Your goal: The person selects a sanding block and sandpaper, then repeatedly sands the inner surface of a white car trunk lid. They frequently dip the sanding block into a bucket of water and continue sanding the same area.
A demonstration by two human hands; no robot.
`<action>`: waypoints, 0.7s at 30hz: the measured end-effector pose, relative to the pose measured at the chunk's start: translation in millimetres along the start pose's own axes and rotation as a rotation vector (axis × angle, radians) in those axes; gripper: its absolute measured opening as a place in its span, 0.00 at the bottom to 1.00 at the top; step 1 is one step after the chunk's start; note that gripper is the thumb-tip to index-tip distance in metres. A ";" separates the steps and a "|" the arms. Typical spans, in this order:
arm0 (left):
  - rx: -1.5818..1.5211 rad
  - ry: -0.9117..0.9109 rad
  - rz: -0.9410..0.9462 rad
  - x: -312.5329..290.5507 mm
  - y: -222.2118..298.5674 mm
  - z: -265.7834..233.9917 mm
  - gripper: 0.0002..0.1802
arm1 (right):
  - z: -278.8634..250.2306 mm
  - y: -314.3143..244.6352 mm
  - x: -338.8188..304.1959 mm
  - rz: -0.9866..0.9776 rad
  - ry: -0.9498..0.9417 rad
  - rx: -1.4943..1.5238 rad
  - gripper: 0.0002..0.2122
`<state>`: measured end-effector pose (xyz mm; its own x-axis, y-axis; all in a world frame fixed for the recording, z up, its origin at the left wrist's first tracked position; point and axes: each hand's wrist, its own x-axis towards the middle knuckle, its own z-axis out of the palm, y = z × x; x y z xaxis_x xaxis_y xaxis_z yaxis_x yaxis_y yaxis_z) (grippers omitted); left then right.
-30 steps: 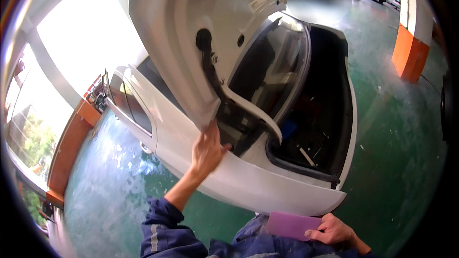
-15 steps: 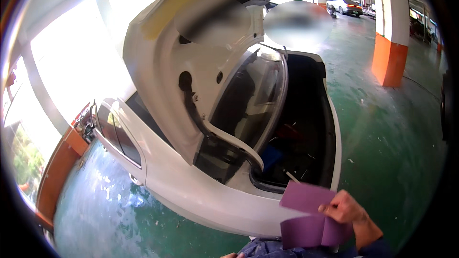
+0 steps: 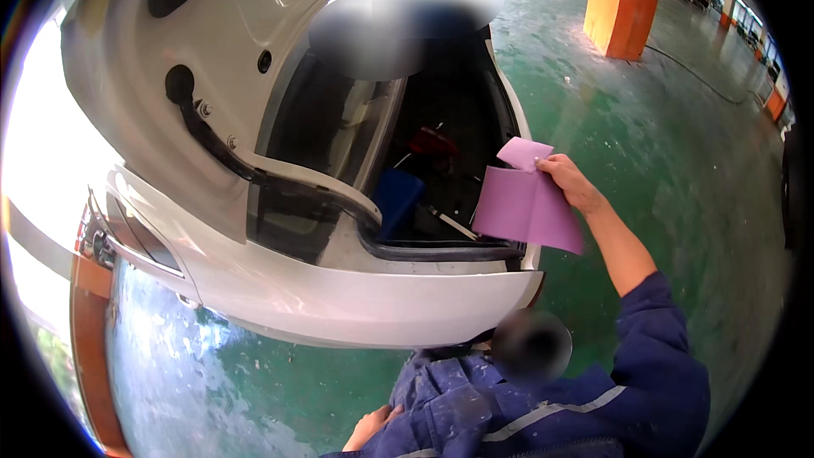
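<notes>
My right hand (image 3: 570, 182) is closed, pinching stiff purple paper sheets by their edge. A smaller pale piece (image 3: 523, 153) is uppermost; below it hangs a larger sheet (image 3: 507, 208) with an upright crease. The sheets are held up at the right corner of a light-coloured car's open trunk (image 3: 458, 256), and whether they touch the rim I cannot tell. Low in the picture, my left hand (image 3: 370, 427) lies against my dark blue work clothes, fingers partly showing and laid out, with nothing seen in it.
The raised trunk lid (image 3: 229, 42) and its curved hinge arm (image 3: 212, 140) stand on the left. Inside the dark trunk lie a blue object (image 3: 398, 199), a red object (image 3: 434, 142) and a pale strip (image 3: 454, 223). An orange-and-white pillar (image 3: 621, 13) rises from the green floor.
My right hand has moved up with the purple sheets, from below the bumper to beside the trunk's corner. The view has tilted down, and more of my right arm and clothes shows.
</notes>
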<state>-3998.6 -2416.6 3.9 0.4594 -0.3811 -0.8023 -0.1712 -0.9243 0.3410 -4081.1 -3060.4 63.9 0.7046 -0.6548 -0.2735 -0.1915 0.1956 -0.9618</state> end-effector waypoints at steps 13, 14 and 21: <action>0.042 0.304 0.230 -60.2 22.0 -22.2 0.25 | 2.9 70.7 102.7 0.155 -0.041 -0.772 0.20; -0.024 0.372 0.243 -82.4 61.3 -47.0 0.28 | 1.5 59.0 90.8 0.062 -0.008 -0.714 0.19; -0.307 0.609 0.768 -42.1 207.8 -131.5 0.22 | 64.7 -88.4 -65.8 -0.447 0.091 -0.645 0.13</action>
<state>-3938.9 -2590.2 173.0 0.6990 -0.7140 0.0411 -0.4146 -0.3577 0.8367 -4066.4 -2987.4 167.7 0.7548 -0.6341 0.1679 -0.2815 -0.5443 -0.7902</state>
